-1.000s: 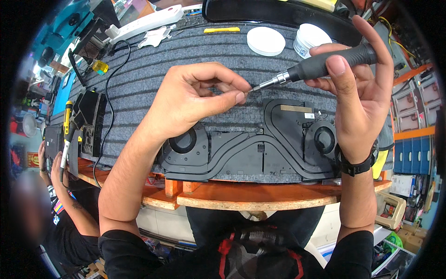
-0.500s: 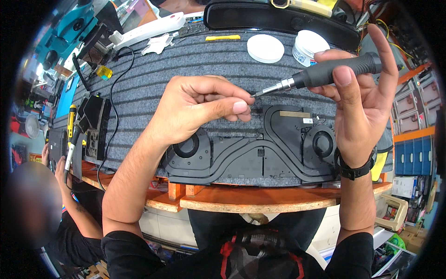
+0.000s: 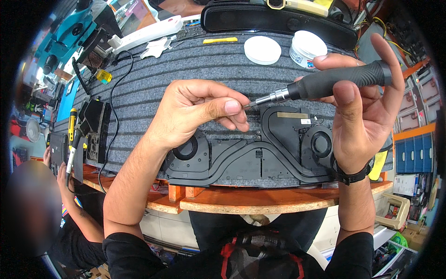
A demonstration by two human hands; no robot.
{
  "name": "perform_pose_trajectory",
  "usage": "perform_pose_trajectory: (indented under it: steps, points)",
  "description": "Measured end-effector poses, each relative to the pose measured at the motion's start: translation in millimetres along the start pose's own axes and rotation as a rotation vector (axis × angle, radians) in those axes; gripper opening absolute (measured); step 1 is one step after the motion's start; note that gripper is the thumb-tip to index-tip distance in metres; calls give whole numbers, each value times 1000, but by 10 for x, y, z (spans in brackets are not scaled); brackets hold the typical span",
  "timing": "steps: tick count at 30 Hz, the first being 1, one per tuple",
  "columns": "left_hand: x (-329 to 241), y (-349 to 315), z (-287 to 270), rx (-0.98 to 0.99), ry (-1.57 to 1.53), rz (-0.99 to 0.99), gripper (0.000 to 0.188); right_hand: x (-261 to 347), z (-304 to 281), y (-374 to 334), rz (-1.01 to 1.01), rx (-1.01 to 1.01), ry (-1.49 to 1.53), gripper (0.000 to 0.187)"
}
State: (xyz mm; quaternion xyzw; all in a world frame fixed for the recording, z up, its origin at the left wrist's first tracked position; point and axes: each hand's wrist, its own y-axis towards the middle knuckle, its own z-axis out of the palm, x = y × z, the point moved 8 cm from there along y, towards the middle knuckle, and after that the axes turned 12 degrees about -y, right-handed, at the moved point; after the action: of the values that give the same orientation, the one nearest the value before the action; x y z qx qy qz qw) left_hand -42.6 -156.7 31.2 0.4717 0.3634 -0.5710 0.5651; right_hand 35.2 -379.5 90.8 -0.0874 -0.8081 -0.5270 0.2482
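Note:
My right hand (image 3: 357, 107) grips the thick black handle of a screwdriver (image 3: 320, 83), its silver shaft slanting down to the left. The fingers and thumb of my left hand (image 3: 200, 109) pinch together at the screwdriver's tip. Whatever small piece may be between them is too small to make out. Below both hands, on a grey striped mat (image 3: 153, 83), lies a black laptop cooling assembly (image 3: 260, 158) with two round fans and curved heat pipes. A tan strip and a white label show on its upper right part.
A white round lid (image 3: 262, 50) and a white tub (image 3: 309, 49) stand beyond my hands, near a yellow pry tool (image 3: 220, 40). At left are a soldering iron (image 3: 70, 156), a black cable and a teal microscope (image 3: 65, 35). Another person's hand (image 3: 62, 174) is at far left.
The screwdriver and my right hand have shifted slightly down, the tip moving a little left into the left fingertips. My left hand stays nearly in place, its lower fingers a bit looser.

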Motion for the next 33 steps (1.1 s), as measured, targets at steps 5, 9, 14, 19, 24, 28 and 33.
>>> perform_pose_trajectory:
  steps: [5,9,14,19,24,28,33]
  points:
    - [8,-1,-1,-39,-35,-7,20,227,54,47,18,-32,6,65]
    - [-2,-16,3,-68,-102,40,23,218,42,-6,33,-149,79,67]
    - [23,-18,0,-186,-246,38,24,377,111,65,-16,-74,-159,75]
    - [71,-7,-15,-199,-257,17,25,406,265,139,10,-78,-132,88]
    - [94,7,-16,-158,-169,12,31,215,189,84,125,-141,-141,86]
    - [73,32,-43,-192,-122,6,49,379,311,173,151,-130,-61,81]
    - [-62,75,-181,-233,32,58,58,133,191,106,268,-171,-104,79]
